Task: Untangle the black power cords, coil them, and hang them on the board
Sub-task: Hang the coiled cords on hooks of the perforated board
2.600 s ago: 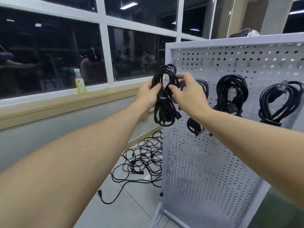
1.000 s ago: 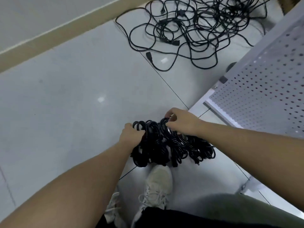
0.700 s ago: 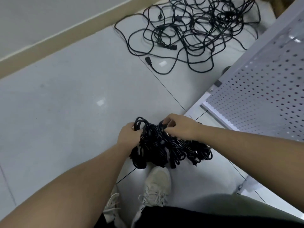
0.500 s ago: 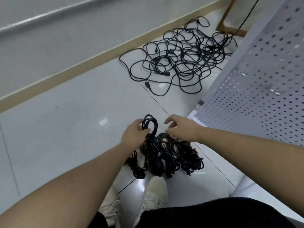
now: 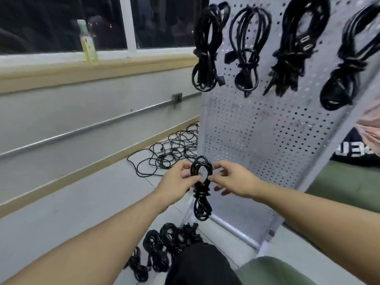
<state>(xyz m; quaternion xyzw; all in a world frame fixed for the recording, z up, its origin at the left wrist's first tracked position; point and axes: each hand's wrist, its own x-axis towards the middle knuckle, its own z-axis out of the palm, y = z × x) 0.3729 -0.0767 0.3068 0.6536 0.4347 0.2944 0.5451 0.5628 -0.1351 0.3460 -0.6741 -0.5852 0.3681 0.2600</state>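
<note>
A: Bottom centre?
B: Coiled cords (image 5: 162,246) on the floor.
A: Hands?
B: Left hand (image 5: 177,182) and right hand (image 5: 236,182) pinch one bundle (image 5: 201,188), mid-frame.
A: Beyond?
B: Board (image 5: 257,130), four hung coils (image 5: 246,50); tangle (image 5: 174,149) left.

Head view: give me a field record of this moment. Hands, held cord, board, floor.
left hand: fingers grip the loop of the coiled cord
right hand: pinches the same loop from the other side
held cord: bundled, wrapped at its middle, hanging in front of the pegboard
board: four hung coils along the top row
floor near: pile of coiled cords
floor far: tangled cords by the wall
sill: bottle
</note>
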